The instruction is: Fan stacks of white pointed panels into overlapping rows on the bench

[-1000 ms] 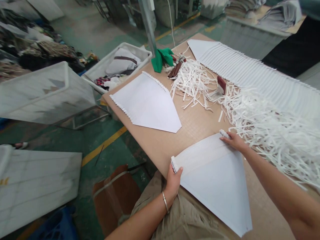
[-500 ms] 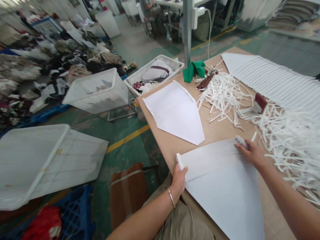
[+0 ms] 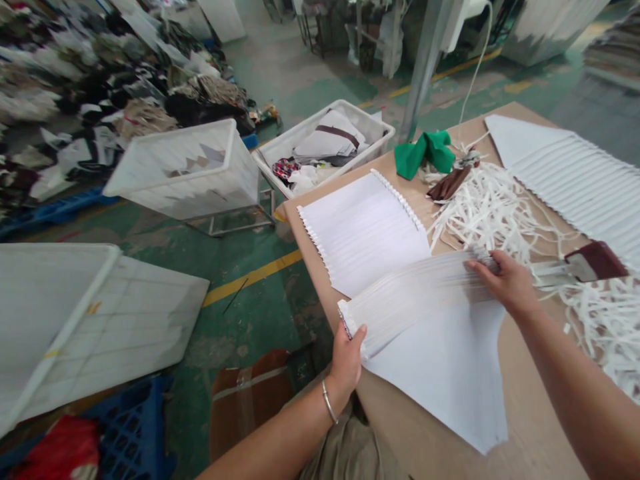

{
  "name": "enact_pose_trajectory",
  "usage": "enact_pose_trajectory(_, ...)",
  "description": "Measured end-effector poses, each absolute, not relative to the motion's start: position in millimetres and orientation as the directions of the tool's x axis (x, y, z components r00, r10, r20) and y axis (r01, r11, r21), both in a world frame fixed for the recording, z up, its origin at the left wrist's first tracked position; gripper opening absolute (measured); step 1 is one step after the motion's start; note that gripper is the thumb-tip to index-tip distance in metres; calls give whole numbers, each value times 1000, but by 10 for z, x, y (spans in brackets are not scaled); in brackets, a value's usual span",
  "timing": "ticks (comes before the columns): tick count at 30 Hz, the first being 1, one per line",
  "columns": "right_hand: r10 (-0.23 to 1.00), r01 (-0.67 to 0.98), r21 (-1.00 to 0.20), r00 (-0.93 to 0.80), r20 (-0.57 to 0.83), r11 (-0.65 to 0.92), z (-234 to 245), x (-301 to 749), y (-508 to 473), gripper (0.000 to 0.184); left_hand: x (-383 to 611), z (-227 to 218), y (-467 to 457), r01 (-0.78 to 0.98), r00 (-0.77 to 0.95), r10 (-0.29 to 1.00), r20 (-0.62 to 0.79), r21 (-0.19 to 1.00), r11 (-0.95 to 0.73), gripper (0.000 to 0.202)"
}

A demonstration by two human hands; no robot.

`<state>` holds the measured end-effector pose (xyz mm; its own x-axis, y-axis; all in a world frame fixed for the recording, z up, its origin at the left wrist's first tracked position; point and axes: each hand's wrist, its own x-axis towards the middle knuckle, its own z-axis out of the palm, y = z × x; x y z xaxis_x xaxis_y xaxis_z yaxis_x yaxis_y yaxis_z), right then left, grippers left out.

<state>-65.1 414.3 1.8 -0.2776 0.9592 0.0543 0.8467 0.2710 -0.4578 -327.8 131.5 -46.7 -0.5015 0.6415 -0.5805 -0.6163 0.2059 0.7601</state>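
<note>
My left hand (image 3: pixel 347 360) grips the near left corner of a stack of white paper sheets (image 3: pixel 440 360) cut to a point. My right hand (image 3: pixel 505 283) holds the far right corner of the same stack. The stack's wide end is lifted off the brown table (image 3: pixel 430 447), its edges fanned out. Just beyond it lies a second white pointed stack (image 3: pixel 363 230), flat on the table, and the lifted stack overlaps its near tip.
Loose white paper strips (image 3: pixel 500 207) cover the table's right side, with a dark red tool (image 3: pixel 593 261) among them, a green cloth (image 3: pixel 425 152) and a long fanned row of sheets (image 3: pixel 580 183). White bins (image 3: pixel 195 170) and a blue crate (image 3: pixel 135 427) stand on the green floor at left.
Both hands have raised the wide end of the stack and carried it up toward the second stack. The view has swung left and closer.
</note>
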Motion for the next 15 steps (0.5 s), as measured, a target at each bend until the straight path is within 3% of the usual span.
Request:
enact_pose_trajectory(3,946,830,-484,-324,-15,277,-86,-1033,4480,49,-3643,-558,1515,-671,-439,644,-626,706,228,66)
enact_pose_trajectory(7,865,797,-565,-424,-269,214,-338,-1394,4962,57,-4235,-721,1781,-681,-246,686,-684,626,380,54)
enact_pose_trajectory(9,809,816,-566,-410,-421,119,-436,-1503,5181,57,-4525,-813,1917,-539,-159,705,-691,659,525,50)
enact_pose_trajectory(11,729,823,-569,-381,-569,-13,-498,-1587,5353,52,-4770,-900,2060,-282,-93,736,-671,726,627,47)
enact_pose_trajectory(15,589,790,-566,-348,-729,-234,-556,-1733,5540,39,-5069,-1013,2355,196,109,796,-596,798,570,37)
